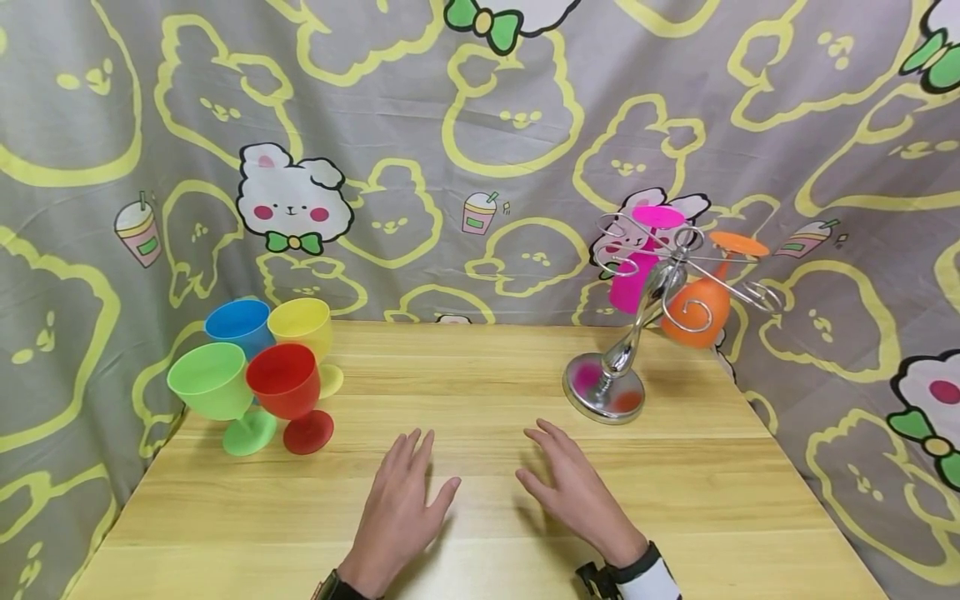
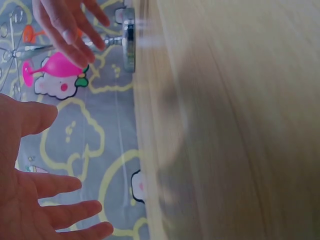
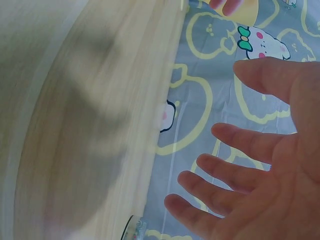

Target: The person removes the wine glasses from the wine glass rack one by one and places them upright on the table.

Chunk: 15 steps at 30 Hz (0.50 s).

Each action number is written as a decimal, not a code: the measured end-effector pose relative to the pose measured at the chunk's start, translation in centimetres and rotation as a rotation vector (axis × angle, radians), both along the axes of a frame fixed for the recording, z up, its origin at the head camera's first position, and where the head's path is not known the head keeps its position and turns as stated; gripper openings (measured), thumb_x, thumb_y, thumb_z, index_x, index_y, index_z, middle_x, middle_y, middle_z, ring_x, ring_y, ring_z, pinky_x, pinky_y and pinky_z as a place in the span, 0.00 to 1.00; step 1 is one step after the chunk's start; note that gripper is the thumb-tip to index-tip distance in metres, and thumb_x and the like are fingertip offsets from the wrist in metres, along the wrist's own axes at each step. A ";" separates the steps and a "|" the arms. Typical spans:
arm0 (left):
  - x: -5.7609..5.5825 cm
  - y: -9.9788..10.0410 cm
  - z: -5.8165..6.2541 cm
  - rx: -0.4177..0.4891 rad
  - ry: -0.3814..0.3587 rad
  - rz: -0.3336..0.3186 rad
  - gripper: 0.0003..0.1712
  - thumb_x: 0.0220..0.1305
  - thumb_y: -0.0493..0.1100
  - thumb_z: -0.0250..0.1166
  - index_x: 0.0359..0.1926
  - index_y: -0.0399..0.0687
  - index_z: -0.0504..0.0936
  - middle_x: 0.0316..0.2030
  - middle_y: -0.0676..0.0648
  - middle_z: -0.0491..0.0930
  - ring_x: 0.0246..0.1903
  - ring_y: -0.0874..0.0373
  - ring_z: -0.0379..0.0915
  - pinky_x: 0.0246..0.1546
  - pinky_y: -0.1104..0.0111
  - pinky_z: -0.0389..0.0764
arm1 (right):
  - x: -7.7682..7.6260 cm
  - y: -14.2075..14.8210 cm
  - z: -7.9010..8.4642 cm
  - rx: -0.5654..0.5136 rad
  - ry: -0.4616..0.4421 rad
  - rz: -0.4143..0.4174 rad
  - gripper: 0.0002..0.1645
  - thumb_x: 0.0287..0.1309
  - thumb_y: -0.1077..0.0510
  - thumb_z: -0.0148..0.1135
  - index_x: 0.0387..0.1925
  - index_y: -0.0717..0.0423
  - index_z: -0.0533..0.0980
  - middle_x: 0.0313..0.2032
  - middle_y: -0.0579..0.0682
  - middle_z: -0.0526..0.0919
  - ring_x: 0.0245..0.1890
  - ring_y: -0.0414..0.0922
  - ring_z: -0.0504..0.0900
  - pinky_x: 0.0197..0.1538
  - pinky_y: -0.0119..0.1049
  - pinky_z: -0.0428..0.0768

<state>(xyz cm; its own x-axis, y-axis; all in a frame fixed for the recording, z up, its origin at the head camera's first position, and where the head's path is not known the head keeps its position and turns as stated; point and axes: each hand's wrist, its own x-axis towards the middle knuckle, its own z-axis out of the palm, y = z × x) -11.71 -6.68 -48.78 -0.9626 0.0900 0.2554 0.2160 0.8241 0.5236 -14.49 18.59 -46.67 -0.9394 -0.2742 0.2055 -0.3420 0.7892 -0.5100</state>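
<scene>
Both hands are held over the middle of the wooden table with fingers spread and nothing in them. My left hand is nearer the goblets; my right hand is nearer the chrome rack. At the left stand a green goblet, a red goblet, a blue goblet and a yellow goblet, all upright. On the right, the chrome glass rack carries a magenta goblet and an orange goblet, both hanging upside down by their feet from its curled wire arms.
The wooden table reaches back to a grey patterned curtain, which also hangs along both sides. The rack's round base stands on the table's right part, its wire arms spreading out above.
</scene>
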 end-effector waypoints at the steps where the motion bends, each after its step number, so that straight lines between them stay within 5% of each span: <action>1: 0.0 0.1 0.0 -0.010 0.005 -0.002 0.43 0.66 0.62 0.63 0.73 0.41 0.65 0.71 0.36 0.63 0.72 0.37 0.54 0.70 0.43 0.60 | 0.0 0.0 0.0 0.003 0.002 0.001 0.34 0.62 0.49 0.69 0.66 0.56 0.72 0.70 0.60 0.67 0.68 0.59 0.67 0.67 0.59 0.69; 15: 0.1 0.4 0.1 -0.055 0.088 -0.022 0.42 0.66 0.60 0.63 0.72 0.39 0.67 0.69 0.36 0.67 0.71 0.37 0.57 0.70 0.44 0.61 | 0.1 0.7 0.3 0.041 0.009 0.002 0.34 0.61 0.50 0.70 0.65 0.57 0.72 0.69 0.61 0.67 0.68 0.60 0.68 0.65 0.59 0.70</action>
<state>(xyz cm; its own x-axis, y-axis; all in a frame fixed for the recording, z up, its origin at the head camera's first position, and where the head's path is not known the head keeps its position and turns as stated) -11.65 -6.28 -48.73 -0.9344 0.1276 0.3326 0.2776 0.8458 0.4556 -14.38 19.31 -46.40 -0.9372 -0.2840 0.2025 -0.3476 0.8087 -0.4746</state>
